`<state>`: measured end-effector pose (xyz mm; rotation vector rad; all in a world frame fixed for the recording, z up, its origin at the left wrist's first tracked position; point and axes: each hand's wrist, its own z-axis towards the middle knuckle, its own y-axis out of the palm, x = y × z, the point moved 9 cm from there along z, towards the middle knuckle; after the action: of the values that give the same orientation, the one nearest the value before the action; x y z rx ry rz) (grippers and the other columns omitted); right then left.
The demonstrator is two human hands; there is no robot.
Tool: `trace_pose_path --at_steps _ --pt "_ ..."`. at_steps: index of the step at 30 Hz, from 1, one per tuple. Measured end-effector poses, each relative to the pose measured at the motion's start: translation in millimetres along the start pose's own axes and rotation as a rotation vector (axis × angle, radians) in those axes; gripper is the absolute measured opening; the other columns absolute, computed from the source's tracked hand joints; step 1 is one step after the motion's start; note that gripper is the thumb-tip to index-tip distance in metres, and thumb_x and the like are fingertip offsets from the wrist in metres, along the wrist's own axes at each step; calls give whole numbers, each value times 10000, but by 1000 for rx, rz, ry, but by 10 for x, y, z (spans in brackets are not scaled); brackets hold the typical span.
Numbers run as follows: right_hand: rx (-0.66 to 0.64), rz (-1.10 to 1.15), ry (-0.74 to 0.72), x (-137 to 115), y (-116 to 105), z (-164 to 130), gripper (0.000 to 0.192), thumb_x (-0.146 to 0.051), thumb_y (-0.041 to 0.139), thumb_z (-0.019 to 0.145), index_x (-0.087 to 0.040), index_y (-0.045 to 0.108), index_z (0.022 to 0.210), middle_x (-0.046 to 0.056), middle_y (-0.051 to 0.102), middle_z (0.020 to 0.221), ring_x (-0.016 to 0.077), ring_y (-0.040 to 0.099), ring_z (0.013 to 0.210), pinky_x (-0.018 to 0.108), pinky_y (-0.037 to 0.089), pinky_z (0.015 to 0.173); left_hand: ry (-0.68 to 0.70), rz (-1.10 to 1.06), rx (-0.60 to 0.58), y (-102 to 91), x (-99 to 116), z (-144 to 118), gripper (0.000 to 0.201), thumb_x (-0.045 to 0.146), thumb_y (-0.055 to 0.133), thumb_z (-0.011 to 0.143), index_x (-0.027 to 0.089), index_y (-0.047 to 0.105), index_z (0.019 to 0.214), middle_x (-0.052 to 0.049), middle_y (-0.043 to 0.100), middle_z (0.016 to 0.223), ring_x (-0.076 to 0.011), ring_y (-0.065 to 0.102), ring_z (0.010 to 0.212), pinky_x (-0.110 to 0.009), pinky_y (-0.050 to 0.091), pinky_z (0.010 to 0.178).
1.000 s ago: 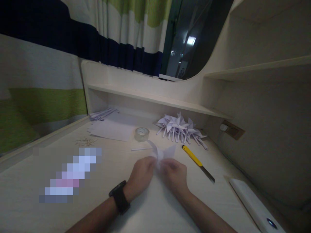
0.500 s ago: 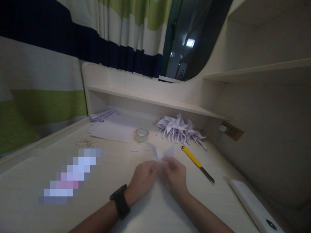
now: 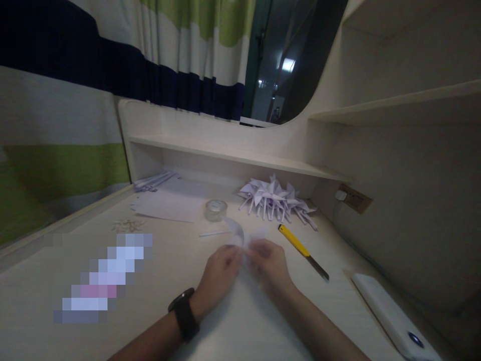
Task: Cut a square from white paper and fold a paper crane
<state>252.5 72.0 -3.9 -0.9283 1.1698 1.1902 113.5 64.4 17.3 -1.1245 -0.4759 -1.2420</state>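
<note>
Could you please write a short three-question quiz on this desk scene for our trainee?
1. True or false: both hands pinch the folded white paper piece.
2. Which lies nearest the right hand? A) yellow utility knife B) tape roll C) pile of folded paper pieces
3. Fill in: the left hand has a black ____ on its wrist.

Key: 1 true; 2 A; 3 watch.

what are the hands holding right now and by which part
Both the left hand and right hand pinch a small folded white paper piece at its lower middle; its flaps stick up above the fingers.
</note>
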Motion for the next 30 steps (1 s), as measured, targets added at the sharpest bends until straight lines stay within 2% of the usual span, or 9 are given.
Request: trace_pose_path --at_steps 4,10,14,19,25,30 --pt "19 7 4 -11 -30 -3 252 -317 796 588 -142 657 703 -12 608 534 90 510 391 169 316 331 -5 -38 -7 19 -17 -4 388 337 389 937 168 579 644 -23 576 732 -154 562 655 -249 392 635" --pt "19 -3 3 -4 -44 4 265 -302 815 560 -142 661 705 -14 607 525 88 507 395 168 343 348 -52 -103 -22 50 -70 5 348 333 402 924 161 604 698 -13 566 698 -135 529 569 -237 380 570" --pt "-16 10 17 -1 -11 1 282 -320 808 568 -145 663 736 3 638 576 101 530 418 175 357 352 -83 -144 -18 59 -111 16 383 381 414 914 164 582 646 3 529 606 -132 501 518 -232 359 519" --pt "-4 -18 -2 -13 -2 -11 252 -327 789 594 -136 681 718 -3 607 504 102 509 414 186 366 373 -171 -227 26 48 -181 24 437 452 422 892 168 535 579 21 477 514 -120 457 439 -226 333 455" --pt "13 -74 -16 8 13 -36 214 -316 768 622 -139 706 725 7 619 520 89 469 403 196 363 388 -274 -317 104 14 -254 1 468 484 460 858 170 486 511 40 423 439 -94 399 370 -212 302 402" --pt "12 -98 -56 -62 27 -63 202 -319 766 628 -142 717 713 11 616 503 96 474 411 204 372 408 -329 -393 136 11 -319 -12 430 500 539 809 165 512 541 51 407 421 -81 372 364 -192 276 372"
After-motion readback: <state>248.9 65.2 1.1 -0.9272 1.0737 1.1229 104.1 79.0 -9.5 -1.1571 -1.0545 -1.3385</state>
